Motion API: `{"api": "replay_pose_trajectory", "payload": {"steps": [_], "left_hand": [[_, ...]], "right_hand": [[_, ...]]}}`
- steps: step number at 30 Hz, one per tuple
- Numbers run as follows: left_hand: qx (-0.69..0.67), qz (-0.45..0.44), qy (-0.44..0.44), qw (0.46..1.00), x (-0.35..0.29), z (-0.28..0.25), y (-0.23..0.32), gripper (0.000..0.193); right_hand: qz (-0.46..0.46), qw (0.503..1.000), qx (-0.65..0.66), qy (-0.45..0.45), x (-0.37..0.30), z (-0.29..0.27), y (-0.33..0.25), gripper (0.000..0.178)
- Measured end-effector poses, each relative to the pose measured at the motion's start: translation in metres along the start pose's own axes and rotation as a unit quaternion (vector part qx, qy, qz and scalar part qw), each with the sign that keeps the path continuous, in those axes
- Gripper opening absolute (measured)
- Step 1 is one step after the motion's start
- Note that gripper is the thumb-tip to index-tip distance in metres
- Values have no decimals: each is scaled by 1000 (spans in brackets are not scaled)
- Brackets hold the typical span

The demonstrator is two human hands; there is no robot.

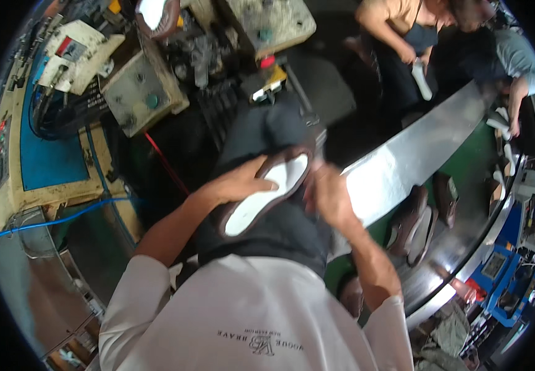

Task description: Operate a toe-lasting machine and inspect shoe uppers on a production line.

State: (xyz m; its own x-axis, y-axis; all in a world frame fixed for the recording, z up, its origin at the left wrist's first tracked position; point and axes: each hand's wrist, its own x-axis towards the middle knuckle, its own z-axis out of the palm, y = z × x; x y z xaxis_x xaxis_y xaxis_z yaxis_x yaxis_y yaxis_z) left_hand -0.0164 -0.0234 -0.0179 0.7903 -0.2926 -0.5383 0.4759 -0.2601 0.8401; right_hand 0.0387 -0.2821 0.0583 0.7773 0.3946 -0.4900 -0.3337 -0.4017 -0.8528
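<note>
A brown shoe upper [256, 204] with a white insole board facing up lies across my lap, its toe end pointing up and to the right. My left hand [238, 183] is closed round its left side, with the thumb pressed on the white board. At the right side of the toe end, my right hand [331, 196] is curled like a fist and blurred. A greyish, smeared shape shows just above that hand's fingers; what it is cannot be made out.
A metal-topped bench [412, 154] runs along my right, beside a green belt with brown shoes [411, 226]. Two other people are beyond it, one holding a white sole-shaped piece [422, 80]. Machinery [141, 93] stands ahead and left, with a blue hose [51, 222].
</note>
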Motion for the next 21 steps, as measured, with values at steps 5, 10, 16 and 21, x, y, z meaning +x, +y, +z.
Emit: {"api": "replay_pose_trajectory", "payload": {"steps": [5,10,16,21], "left_hand": [[-42,-34,-17,998,-14,11,20,72],[7,-48,-25,999,-22,14,12,75],[135,70,-117,981,-2,6,57,71],[363,297,174,866,13,1,69,42]], "right_hand": [[23,986,-162,-40,9,23,61,57],[-15,996,-76,40,-1,-18,19,48],[-212,962,-169,-23,26,-54,23,64],[-2,983,-148,-106,22,-54,84,71]]}}
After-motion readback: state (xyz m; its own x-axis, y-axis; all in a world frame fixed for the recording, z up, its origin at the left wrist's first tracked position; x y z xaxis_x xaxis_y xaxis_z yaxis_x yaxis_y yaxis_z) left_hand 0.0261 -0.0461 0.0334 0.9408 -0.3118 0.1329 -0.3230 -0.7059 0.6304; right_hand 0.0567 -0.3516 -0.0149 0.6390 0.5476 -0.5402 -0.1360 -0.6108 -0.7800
